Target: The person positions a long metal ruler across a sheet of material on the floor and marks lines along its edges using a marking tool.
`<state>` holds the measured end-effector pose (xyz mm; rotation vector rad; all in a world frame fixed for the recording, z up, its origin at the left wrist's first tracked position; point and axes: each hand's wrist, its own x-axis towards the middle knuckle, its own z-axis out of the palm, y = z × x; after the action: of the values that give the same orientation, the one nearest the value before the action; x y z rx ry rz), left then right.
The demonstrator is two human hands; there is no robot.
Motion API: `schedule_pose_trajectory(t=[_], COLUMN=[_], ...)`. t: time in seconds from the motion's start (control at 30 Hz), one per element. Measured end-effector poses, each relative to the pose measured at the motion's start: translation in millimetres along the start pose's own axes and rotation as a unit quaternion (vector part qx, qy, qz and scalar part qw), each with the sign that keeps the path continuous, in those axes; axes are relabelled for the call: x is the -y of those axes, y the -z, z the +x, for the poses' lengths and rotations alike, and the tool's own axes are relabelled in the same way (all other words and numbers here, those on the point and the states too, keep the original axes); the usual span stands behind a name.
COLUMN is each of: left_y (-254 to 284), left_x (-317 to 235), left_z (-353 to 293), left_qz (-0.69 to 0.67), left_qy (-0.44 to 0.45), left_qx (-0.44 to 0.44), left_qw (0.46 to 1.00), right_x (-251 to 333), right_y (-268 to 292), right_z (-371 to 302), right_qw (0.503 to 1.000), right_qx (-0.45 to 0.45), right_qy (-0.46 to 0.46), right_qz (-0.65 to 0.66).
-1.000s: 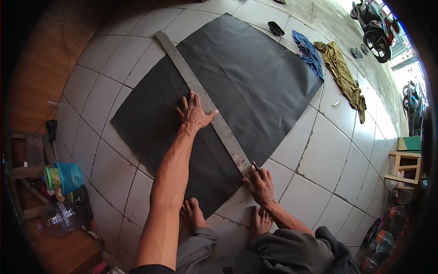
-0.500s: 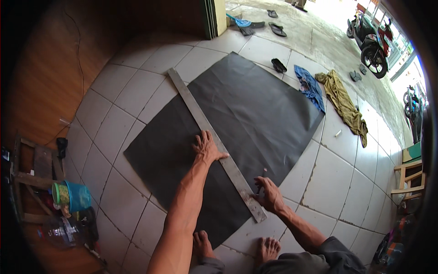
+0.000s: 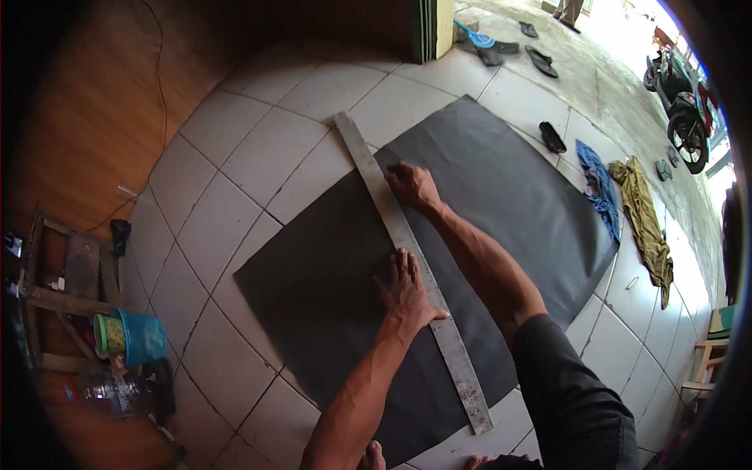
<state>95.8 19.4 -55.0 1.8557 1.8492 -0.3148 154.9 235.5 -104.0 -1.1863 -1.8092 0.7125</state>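
A large sheet of dark grey, leather-like material (image 3: pixel 509 188) lies on the tiled floor. Across it runs a long flat metal straightedge (image 3: pixel 460 366), whose far end reaches past the sheet's edge onto the tiles. My left hand (image 3: pixel 404 298) presses down with fingers spread, along the middle of the straightedge. Farther up, my right hand (image 3: pixel 415 186) is closed close against the right side of the straightedge near the sheet's far edge. What its fingers grip is hidden in this view.
Blue cloth (image 3: pixel 598 184) and olive cloth (image 3: pixel 644 219) lie right of the sheet, near a black sandal (image 3: pixel 552 137). A wooden frame (image 3: pixel 66 301) and a blue bucket (image 3: pixel 142 337) stand at left. Outside are a motorcycle (image 3: pixel 683 117) and a person's legs (image 3: pixel 569 12).
My right hand, which held a small dark stick-like tool near the close end, has moved up along the straightedge to its far part. My left hand stays on the straightedge. The view has shifted.
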Motion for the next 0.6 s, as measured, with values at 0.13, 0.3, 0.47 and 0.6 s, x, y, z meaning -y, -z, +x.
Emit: schedule_pose_trajectory(t=[0.13, 0.3, 0.47, 0.6], left_y=[3, 2, 4, -7], left_x=[-6, -7, 0, 0], left_z=[3, 3, 0, 4], left_qz=[-0.031, -0.03, 0.008, 0.001], left_qy=[-0.011, -0.013, 0.007, -0.017], left_qx=[-0.002, -0.005, -0.002, -0.024], left_qw=[0.999, 0.999, 1.0, 1.0], right_x=[-32, -22, 3, 35], right_y=[-20, -13, 24, 107], right_z=[50, 58, -51, -233], right_qw=[0.998, 0.992, 0.994, 0.989], right_qx=[-0.005, 0.072, 0.088, 0.131], right_qy=[0.04, 0.024, 0.04, 0.049], right_qz=[-0.05, -0.101, -0.053, -0.05])
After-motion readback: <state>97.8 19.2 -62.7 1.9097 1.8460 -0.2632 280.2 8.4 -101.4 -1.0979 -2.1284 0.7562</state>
